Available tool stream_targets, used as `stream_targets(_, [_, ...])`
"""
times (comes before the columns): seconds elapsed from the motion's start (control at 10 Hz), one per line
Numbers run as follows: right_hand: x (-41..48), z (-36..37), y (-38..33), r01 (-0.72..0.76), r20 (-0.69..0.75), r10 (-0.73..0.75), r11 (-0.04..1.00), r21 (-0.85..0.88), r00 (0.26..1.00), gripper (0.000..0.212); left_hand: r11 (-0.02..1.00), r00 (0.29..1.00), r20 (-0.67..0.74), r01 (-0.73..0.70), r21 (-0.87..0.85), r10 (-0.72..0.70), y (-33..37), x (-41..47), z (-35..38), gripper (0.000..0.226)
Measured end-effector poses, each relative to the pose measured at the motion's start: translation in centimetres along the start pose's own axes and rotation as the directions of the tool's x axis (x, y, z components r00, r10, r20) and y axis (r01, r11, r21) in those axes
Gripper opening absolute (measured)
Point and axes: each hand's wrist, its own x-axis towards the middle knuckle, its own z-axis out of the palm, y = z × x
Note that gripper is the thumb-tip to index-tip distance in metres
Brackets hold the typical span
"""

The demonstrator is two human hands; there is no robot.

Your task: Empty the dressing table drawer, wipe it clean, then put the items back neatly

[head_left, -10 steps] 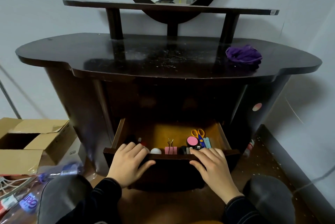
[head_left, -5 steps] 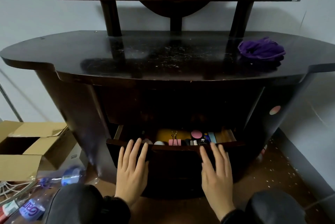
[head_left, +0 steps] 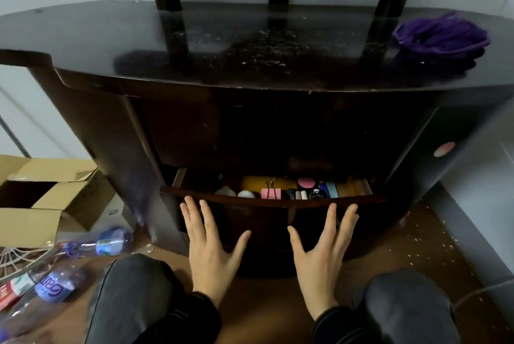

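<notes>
The dark wooden drawer (head_left: 272, 201) of the dressing table (head_left: 194, 46) stands only a little way out at the bottom. A narrow strip of its contents shows: a pink binder clip (head_left: 270, 193), a pink round compact (head_left: 306, 183), a white round item (head_left: 246, 194) and several small dark pieces. My left hand (head_left: 211, 246) lies flat against the drawer front with straight spread fingers. My right hand (head_left: 324, 252) lies flat the same way on the front's right half. Neither hand holds anything. A purple cloth (head_left: 440, 37) lies on the tabletop at the right.
An open cardboard box (head_left: 41, 193) stands on the floor at the left, with plastic bottles (head_left: 94, 245) lying before it. My knees (head_left: 133, 293) frame the hands. The brown floor at the right carries white specks, next to a grey wall base (head_left: 478, 235).
The drawer has slid inward, from well open to nearly closed. Both hands went from curling over its top edge to flat palms on its front. The view moved closer and lower.
</notes>
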Motion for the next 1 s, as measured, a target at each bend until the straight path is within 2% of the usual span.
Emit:
stream_targets(0.1, [1.0, 0.8, -0.2, -0.039, -0.012, 0.039, 0.999, 0.018, 0.999, 0.105, 0.967, 0.977, -0.031, 0.205, -0.153, -0.212, 0.6, 1.5, 0.7, 0.115])
stream_targets(0.2, [2.0, 1.4, -0.4, -0.096, -0.005, 0.097, 0.991, 0.096, 0.995, 0.107, 0.934, 0.958, -0.022, 0.275, -0.228, -0.287, 0.8, 2.4, 1.7, 0.117])
stream_targets(0.3, [2.7, 2.0, -0.3, -0.132, 0.018, 0.131, 0.970, 0.204, 0.991, 0.101, 0.928, 0.963, 0.016, 0.265, -0.260, -0.270, 0.8, 2.9, 2.6, 0.113])
stream_targets(0.4, [2.5, 2.6, -0.3, -0.125, 0.103, 0.110, 0.981, 0.147, 0.989, 0.099, 0.922, 0.966, 0.125, 0.253, -0.291, -0.226, 0.8, 2.7, 3.0, 0.109])
stream_targets(0.7, [2.2, 2.0, -0.4, -0.116, 0.247, 0.108, 0.993, 0.019, 0.963, 0.105, 0.937, 0.963, 0.193, 0.233, -0.260, -0.186, -0.1, 2.3, 2.8, 0.107])
stream_targets(0.9, [2.6, 0.3, 0.8, -0.130, 0.365, 0.083, 0.986, 0.106, 0.927, 0.101, 0.922, 0.936, 0.299, 0.269, -0.277, -0.183, -0.1, 1.3, 2.9, 0.105])
stream_targets(1.0, [2.5, -1.1, 0.6, -0.229, 0.448, 0.150, 0.965, 0.127, 0.881, 0.060, 0.966, 0.947, 0.318, 0.125, -0.227, -0.048, 1.0, 0.2, 2.4, 0.081])
